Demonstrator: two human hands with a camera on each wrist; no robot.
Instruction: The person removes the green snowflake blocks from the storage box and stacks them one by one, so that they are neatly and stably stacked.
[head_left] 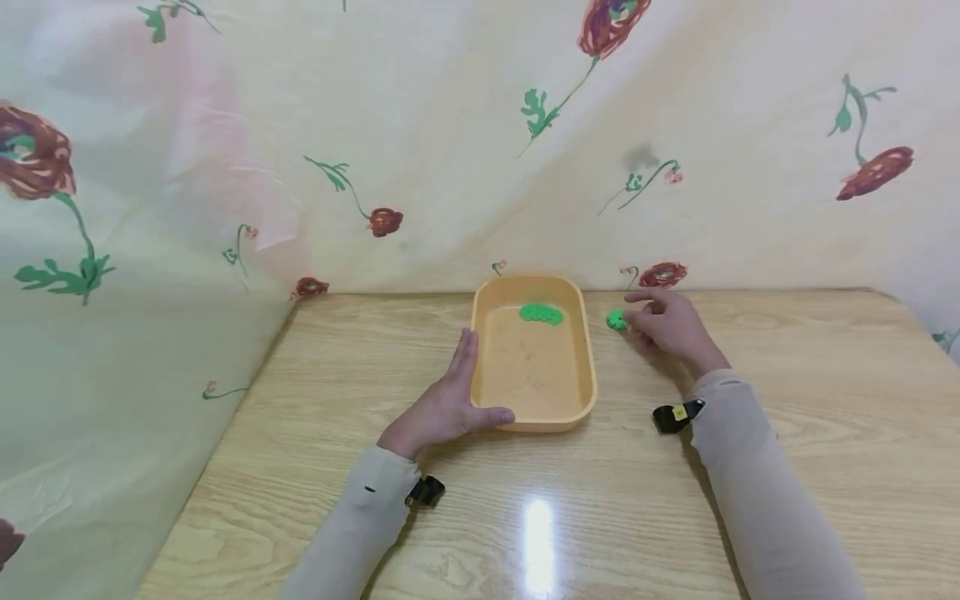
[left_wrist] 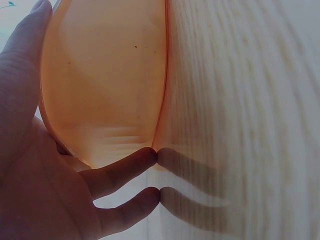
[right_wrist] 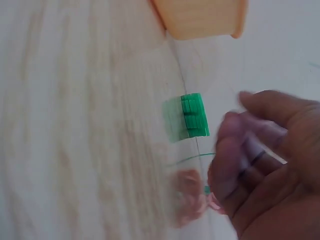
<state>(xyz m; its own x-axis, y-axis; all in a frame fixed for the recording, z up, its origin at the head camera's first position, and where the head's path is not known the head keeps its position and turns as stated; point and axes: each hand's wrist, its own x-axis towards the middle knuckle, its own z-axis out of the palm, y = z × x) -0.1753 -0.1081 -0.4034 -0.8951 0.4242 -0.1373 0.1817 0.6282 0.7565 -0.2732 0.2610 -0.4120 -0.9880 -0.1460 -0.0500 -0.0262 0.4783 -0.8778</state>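
A peach-coloured tray (head_left: 534, 421) stands on the table, with a row of green pieces (head_left: 542, 313) lying inside near its far end. The left hand (head_left: 442, 406) rests against the tray's left side and near corner, fingers straight and thumb over the near rim; the left wrist view shows this hand (left_wrist: 55, 185) against the tray (left_wrist: 110, 75). Right of the tray is a small green stack (head_left: 617, 320), seen side-on as a ridged green stack (right_wrist: 194, 115) in the right wrist view. Beside it, apart in that view, is the right hand (head_left: 670, 327), its fingers (right_wrist: 227, 145) bent and holding nothing visible.
A wooden table (head_left: 337, 358) lies under both arms. Behind it and to the left hangs a pale cloth (head_left: 450, 125) with red flowers. The tray's side (right_wrist: 202, 17) shows at the top of the right wrist view.
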